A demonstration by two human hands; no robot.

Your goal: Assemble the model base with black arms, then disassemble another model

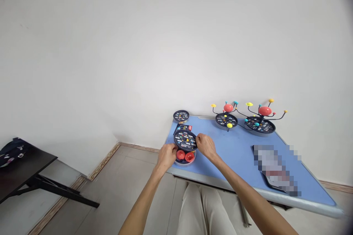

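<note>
Both hands are at a round black printed lid [185, 140], tilted up over a round container [184, 163] at the table's near left. Its right rim is pinched in my right hand [206, 145]. My left hand [167, 155] is closed at the lower left, where lid and container rim come close together; its fingertips appear to grip the lid. Inside the container lie two red half-balls, one rounded side up [180, 154] and one hollow side up [189, 157]. The rest of the contents is hidden under the lid.
Behind the lid lies a dark printed card or box [182, 127]. Another round container [181, 115] stands at the back left. Two assembled solar-system models [228, 108] [265, 111] stand along the wall, arms spread. A phone-like object [271, 183], partly blurred, lies on the blue table [220, 154].
</note>
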